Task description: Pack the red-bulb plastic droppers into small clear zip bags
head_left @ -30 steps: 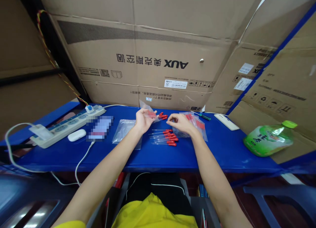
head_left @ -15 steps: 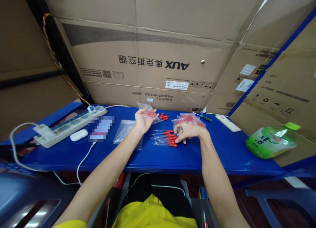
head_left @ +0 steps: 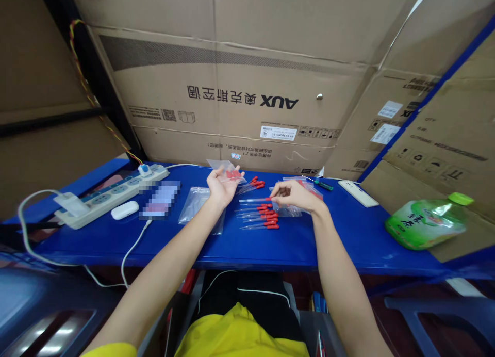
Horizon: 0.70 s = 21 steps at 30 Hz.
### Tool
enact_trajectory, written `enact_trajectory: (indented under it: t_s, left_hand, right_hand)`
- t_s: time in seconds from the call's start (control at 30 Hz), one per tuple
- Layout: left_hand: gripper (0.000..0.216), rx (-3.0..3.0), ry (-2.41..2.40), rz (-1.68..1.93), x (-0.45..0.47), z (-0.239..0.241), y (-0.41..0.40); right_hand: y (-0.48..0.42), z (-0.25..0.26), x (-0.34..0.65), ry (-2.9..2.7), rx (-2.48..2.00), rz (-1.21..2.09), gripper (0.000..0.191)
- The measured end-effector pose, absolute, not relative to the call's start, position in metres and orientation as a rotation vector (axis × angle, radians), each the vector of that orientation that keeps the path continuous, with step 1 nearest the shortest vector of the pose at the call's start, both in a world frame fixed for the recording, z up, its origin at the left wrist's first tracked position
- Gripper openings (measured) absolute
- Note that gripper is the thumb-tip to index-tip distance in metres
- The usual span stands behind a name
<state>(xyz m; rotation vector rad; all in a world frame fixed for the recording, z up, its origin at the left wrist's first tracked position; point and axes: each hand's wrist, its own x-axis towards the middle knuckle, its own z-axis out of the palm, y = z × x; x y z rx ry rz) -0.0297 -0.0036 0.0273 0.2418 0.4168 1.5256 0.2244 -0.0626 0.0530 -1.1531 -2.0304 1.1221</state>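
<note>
A pixelated patch (head_left: 158,199) on the counter (head_left: 348,233) masks whatever lies at the end of the white cable (head_left: 129,248). The left hand (head_left: 221,184) holds a clear bag (head_left: 226,172) whose red contents are too small to count, and its palm hides the bag's lower part. The right hand (head_left: 296,196) covers much of the bag pile (head_left: 305,184) behind it. Whether its fingertips pinch the topmost red-capped tube (head_left: 255,200) or merely touch it is too fine to tell. The cardboard boxes (head_left: 232,63) are cut by the top edge and both upper arms by the bottom edge. The label print (head_left: 277,133) is unreadable.
</note>
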Motion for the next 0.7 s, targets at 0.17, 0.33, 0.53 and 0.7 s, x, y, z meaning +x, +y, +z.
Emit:
enact_trajectory:
  t_s: [0.17,0.33,0.53,0.7]
  left_hand:
    - [0.022,0.224,0.361,1.562,-0.028,0.028,-0.006]
    - [0.024,0.215,0.361,1.563,-0.027,0.029,-0.008]
    - [0.02,0.172,0.356,1.575,-0.028,0.03,-0.008]
    - [0.018,0.14,0.315,1.594,-0.03,0.031,-0.007]
  right_hand:
    - [-0.06,0.044,0.194,-1.85,-1.066,0.786,0.025]
    - [-0.063,0.037,0.168,-1.904,-1.0,0.666,0.02]
    - [-0.065,0.037,0.166,-1.9,-0.96,0.589,0.014]
    - [-0.063,0.039,0.176,-1.834,-0.998,0.507,0.01]
